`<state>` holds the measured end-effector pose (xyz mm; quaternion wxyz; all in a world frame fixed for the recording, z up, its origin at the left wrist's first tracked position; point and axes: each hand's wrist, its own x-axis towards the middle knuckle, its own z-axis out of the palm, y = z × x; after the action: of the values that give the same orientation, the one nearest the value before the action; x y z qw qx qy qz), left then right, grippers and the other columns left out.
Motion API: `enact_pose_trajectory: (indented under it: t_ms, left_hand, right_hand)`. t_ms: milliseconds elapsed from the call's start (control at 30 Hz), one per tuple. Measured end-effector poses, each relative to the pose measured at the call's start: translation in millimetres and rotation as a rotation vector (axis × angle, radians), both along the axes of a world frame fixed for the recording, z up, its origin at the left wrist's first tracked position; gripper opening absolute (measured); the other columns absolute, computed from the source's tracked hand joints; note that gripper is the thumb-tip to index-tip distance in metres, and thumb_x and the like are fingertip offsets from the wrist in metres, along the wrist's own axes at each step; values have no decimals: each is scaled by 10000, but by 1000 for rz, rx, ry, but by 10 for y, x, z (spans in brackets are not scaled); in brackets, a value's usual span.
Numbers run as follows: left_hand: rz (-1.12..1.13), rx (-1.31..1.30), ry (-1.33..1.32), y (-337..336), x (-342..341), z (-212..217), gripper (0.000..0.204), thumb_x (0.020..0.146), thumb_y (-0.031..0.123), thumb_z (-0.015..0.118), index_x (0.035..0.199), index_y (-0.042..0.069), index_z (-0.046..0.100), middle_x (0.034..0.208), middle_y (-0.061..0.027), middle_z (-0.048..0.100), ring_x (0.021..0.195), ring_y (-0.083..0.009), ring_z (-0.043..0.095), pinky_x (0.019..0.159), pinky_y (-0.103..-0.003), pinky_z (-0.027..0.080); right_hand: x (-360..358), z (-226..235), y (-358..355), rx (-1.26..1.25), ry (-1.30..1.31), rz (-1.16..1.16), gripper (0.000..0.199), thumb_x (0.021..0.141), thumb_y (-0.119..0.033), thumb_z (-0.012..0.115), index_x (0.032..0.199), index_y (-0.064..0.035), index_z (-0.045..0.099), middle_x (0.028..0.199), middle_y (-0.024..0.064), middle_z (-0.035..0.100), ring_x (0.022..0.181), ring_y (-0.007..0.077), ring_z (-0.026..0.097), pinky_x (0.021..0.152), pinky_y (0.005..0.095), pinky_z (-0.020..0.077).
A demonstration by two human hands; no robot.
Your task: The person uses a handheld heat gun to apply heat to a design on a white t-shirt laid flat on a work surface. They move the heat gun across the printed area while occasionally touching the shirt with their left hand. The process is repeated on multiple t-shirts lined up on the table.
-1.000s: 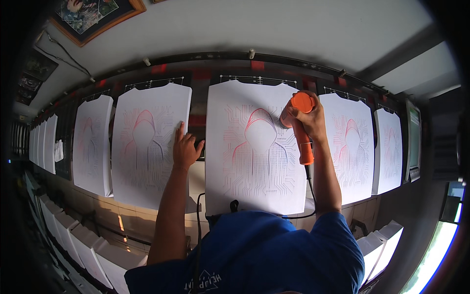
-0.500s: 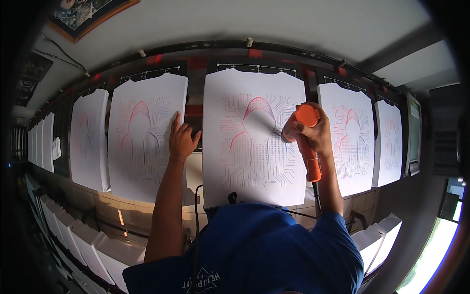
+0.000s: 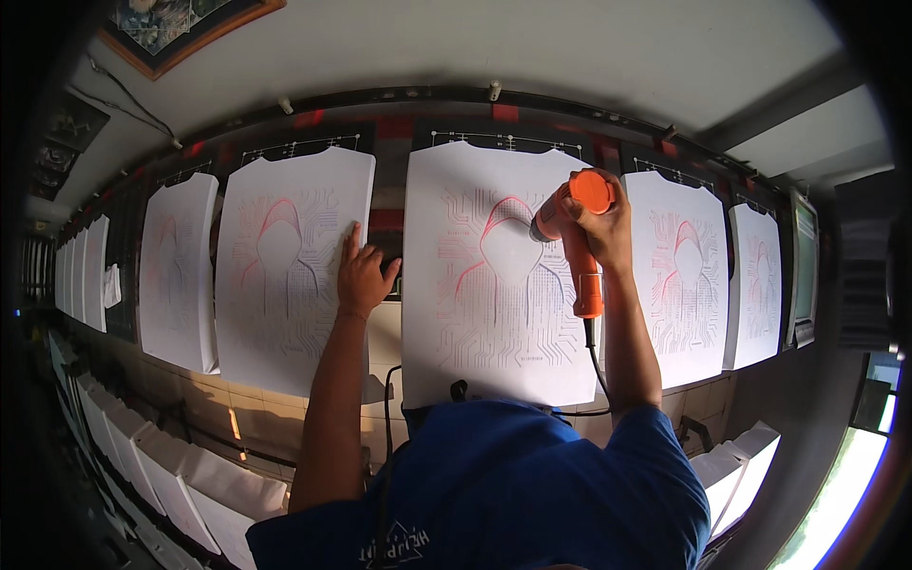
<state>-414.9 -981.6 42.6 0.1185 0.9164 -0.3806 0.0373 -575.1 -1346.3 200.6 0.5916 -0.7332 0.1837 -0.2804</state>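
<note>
Head view: right hand around orange heat gun

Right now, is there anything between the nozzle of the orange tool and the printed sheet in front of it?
Nothing visible. The right hand holds the orange heat tool, its nozzle pointing at the middle printed sheet.

**Matt cloth, glossy plastic**

The white printed shirts look like matt, smooth cloth, stretched flat on their boards. The orange heat gun has a hard plastic shell with a slight sheen, its cord dull black rubber. The person's blue shirt is soft matt fabric. The picture frame appears to be wood.
</note>
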Motion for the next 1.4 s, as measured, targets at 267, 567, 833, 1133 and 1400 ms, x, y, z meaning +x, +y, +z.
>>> enact_pose_trajectory:
  t_ms: [267, 567, 833, 1133, 1400]
  left_hand:
    - [4, 20, 26, -2, 11, 12, 464, 956, 429, 643, 982, -22, 747, 1106, -165, 699, 1494, -375, 331, 1252, -517, 249]
    - [-8, -20, 38, 8, 17, 74, 437, 956, 386, 657, 925, -42, 740, 1062, -192, 684, 1465, -410, 351, 1233, -536, 283]
    - [-7, -22, 43, 40, 26, 36, 466, 965, 439, 633, 937, -12, 746, 1072, -155, 684, 1504, -375, 305, 1260, -519, 238]
    - [-26, -112, 56, 81, 24, 19, 528, 1000, 434, 577, 1279, -10, 641, 1545, -179, 430, 1497, -392, 308, 1257, -525, 231]
    - [117, -172, 38, 624, -181, -165, 583, 1047, 285, 509, 1529, -7, 360, 1616, -232, 313, 1501, -446, 282, 1237, -556, 226]
  right_hand:
    - [306, -35, -99, -52, 45, 16, 678, 727, -322, 915, 1205, 43, 603, 1064, 115, 686, 984, 199, 666, 922, 337, 532]
    - [594, -82, -96, -9, 46, 60, 682, 725, -323, 903, 1210, 59, 612, 1051, 117, 690, 980, 195, 666, 921, 338, 533]
    - [819, -85, 33, 15, 8, 105, 658, 731, -294, 912, 1199, 51, 603, 1056, 110, 684, 982, 182, 655, 916, 326, 526]
    - [841, -22, 217, -24, 10, 156, 676, 738, -356, 914, 1211, 23, 612, 1098, 94, 673, 1005, 184, 644, 939, 328, 511]
    - [729, 15, 326, -120, 39, 219, 674, 725, -315, 927, 1195, 36, 594, 1073, 108, 684, 990, 194, 657, 933, 333, 518]
